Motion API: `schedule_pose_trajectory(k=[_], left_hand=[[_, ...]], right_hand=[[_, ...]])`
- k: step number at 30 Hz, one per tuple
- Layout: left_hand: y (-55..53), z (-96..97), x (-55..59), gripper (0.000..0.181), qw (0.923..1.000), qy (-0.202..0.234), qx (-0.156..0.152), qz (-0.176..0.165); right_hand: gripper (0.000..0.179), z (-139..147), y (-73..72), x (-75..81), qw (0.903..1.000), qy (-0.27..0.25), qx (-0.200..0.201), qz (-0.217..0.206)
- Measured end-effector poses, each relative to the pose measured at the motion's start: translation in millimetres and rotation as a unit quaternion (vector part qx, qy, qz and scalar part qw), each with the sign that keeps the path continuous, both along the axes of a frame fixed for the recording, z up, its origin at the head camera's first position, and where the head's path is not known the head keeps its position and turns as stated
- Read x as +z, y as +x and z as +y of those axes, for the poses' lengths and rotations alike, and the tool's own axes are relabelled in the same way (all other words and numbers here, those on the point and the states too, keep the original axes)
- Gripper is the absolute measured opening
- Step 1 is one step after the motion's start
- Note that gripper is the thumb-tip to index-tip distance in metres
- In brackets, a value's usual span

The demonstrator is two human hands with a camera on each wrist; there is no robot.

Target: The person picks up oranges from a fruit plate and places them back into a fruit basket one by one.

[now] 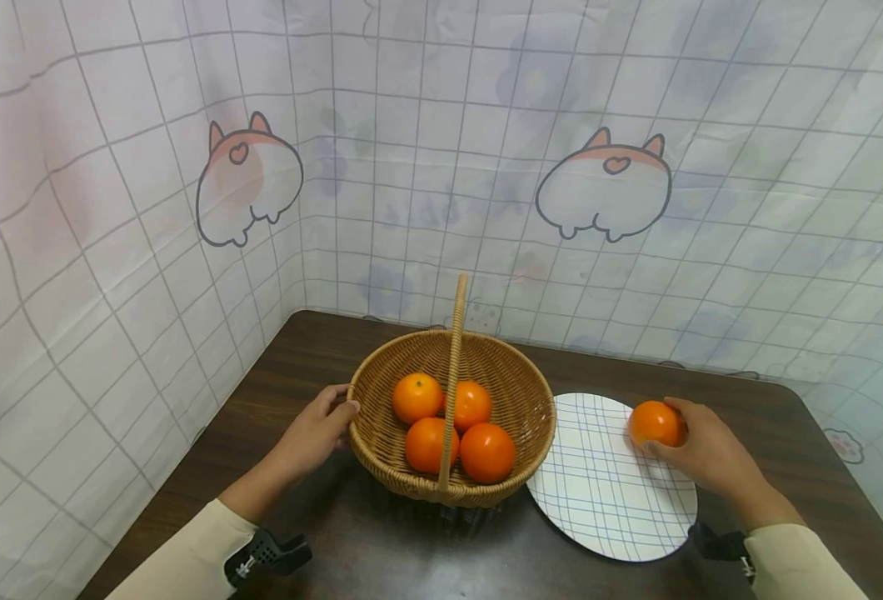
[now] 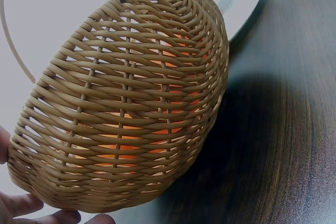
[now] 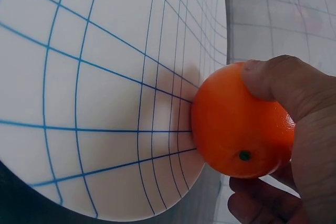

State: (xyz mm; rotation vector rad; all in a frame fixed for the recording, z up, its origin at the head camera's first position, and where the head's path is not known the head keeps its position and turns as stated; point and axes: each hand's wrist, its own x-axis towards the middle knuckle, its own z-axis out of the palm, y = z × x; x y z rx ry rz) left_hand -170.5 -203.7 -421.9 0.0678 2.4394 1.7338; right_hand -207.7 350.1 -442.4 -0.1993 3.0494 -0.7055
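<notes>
A round wicker basket (image 1: pixel 531 375) with a tall arched handle (image 1: pixel 456 333) holds several oranges (image 1: pixel 416 398). My left hand (image 1: pixel 317 433) grips the basket's left rim, thumb over the edge and fingers along the outer wall. In the left wrist view the weave of the basket (image 2: pixel 121 93) fills the middle, and orange shows through its gaps. Over the right part of a white plate with blue grid lines (image 1: pixel 599 492), my right hand (image 1: pixel 715 450) holds one orange (image 1: pixel 655 423) between thumb and fingers. The right wrist view shows that orange (image 3: pixel 236 124) close against the plate's surface (image 3: pixel 105 93).
The dark wood table (image 1: pixel 396 550) carries the basket and the plate side by side, with the basket's right side overlapping the plate's left edge in the head view. A white gridded curtain (image 1: pixel 426 150) hangs behind the table and along its left.
</notes>
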Motion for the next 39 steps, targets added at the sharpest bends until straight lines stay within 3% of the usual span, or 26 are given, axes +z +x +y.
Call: schedule_pose_trajectory(k=[9,39], left_hand=[[0.4,0.4,0.8,0.057,1.0,0.004,-0.001,-0.003],[-1.9,1.1,-1.3,0.056,1.0,-0.003,0.006,-0.006]], right_hand=[[0.092,-7,0.6,5.6,0.9997,-0.014,0.01,0.015],[0.085,-68,14.3,63.9,0.9894,-0.015,0.095,0.109]])
